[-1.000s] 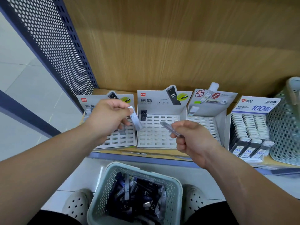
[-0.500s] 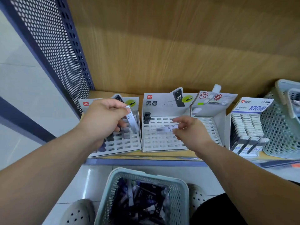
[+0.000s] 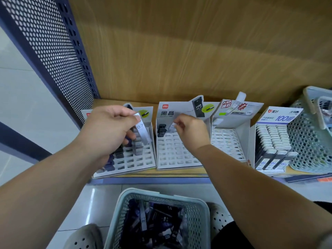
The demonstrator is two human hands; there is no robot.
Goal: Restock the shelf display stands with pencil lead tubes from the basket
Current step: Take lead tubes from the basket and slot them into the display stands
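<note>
Left hand point(image 3: 107, 133) pinches silver 0.7 tube point(image 3: 143, 133) over left stand point(image 3: 133, 165); right hand point(image 3: 191, 133) pinches second tube point(image 3: 171, 127) at middle stand point(image 3: 179, 159) top row — likely risk: misses narrow slot, knocks seated black tubes point(image 3: 161, 130). Basket point(image 3: 161, 194) below, full.

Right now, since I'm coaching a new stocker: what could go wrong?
The right hand pinches a pale tube beside two black tubes in the middle stand; it might nudge them or miss a slot. The left hand holds a 0.7 tube by its upper end above the left stand; it could slip onto seated tubes.
</note>
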